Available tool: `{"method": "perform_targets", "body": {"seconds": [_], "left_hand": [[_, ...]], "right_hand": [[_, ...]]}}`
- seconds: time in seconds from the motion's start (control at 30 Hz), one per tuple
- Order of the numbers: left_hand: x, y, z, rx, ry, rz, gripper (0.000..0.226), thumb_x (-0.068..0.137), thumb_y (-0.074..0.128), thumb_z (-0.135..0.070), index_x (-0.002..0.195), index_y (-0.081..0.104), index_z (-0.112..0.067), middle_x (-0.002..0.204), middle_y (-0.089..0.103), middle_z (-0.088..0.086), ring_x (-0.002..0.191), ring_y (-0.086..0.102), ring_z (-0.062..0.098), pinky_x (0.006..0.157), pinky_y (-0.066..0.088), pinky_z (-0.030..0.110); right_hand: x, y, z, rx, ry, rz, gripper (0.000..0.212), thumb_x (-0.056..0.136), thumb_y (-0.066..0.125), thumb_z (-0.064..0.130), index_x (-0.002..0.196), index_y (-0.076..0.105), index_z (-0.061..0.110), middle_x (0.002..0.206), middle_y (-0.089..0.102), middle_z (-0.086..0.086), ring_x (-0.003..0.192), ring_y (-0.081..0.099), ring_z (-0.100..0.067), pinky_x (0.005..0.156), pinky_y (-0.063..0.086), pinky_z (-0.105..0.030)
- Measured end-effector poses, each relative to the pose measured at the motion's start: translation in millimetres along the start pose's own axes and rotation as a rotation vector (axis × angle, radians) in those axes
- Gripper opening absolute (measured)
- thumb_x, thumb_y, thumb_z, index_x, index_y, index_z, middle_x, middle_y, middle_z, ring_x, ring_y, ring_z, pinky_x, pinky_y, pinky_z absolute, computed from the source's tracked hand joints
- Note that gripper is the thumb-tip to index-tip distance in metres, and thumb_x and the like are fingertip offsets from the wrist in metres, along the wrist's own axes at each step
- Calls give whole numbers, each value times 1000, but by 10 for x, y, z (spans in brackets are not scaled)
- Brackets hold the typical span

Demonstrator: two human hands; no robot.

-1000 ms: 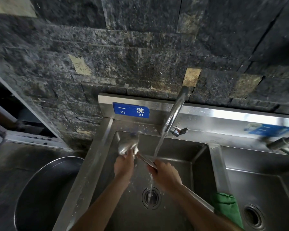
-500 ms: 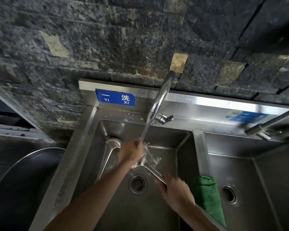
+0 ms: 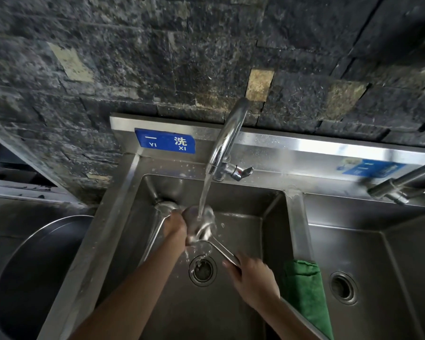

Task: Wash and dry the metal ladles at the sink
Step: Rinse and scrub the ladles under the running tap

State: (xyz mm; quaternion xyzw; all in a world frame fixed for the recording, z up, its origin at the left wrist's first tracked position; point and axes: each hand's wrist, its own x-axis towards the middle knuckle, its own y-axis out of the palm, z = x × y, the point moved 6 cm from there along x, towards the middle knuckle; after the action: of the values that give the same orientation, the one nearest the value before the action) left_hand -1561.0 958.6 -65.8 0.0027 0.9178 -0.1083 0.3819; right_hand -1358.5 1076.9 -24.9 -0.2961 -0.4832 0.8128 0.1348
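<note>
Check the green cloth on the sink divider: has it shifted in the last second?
No. The green cloth hangs over the divider beside the right basin's drain as before; only the camera moved.

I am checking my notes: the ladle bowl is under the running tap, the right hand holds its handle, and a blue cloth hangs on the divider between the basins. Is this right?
One detail is wrong: the cloth on the divider is green, not blue, as the head view shows. The ladle bowl is under the running tap, and the right hand holds its handle.
</note>
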Motion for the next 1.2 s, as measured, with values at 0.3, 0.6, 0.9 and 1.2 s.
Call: {"method": "perform_targets", "body": {"seconds": [0.3, 0.6, 0.9, 1.2], "left_hand": [[-552, 125, 65, -159, 46, 520, 43, 98, 50, -46, 115, 66, -10, 111, 74, 9, 109, 68, 28, 101, 47, 50], [-200, -367, -940, -258, 296, 372, 22, 102, 50, -23, 113, 65, -11, 120, 72, 5, 108, 70, 23, 91, 56, 42], [-150, -573, -1263, -339, 353, 323, 28, 102, 49, -19, 125, 60, -6, 122, 71, 5, 108, 70, 22, 81, 58, 36], [-226, -234, -548, -301, 196, 387, 29, 104, 46, -20, 123, 56, -1, 117, 70, 13, 103, 71, 27, 92, 56, 46]], "right_hand": [[834, -210, 829, 370, -165, -19, 22, 98, 55, 47, 101, 67, 29, 77, 67, 14, 63, 62, -4, 51, 46, -19], [742, 75, 430, 281, -131, 114, 28, 92, 59, 48, 76, 54, 26, 60, 58, 6, 58, 61, -11, 61, 54, -40], [616, 225, -85, 241, 5, 93, 61, 71, 42, 85, 93, 62, 33, 73, 69, 3, 70, 70, -18, 66, 61, -44], [677, 70, 474, 287, -32, 39, 27, 88, 57, 49, 85, 56, 23, 72, 65, 3, 80, 68, -27, 61, 45, -34]]}}
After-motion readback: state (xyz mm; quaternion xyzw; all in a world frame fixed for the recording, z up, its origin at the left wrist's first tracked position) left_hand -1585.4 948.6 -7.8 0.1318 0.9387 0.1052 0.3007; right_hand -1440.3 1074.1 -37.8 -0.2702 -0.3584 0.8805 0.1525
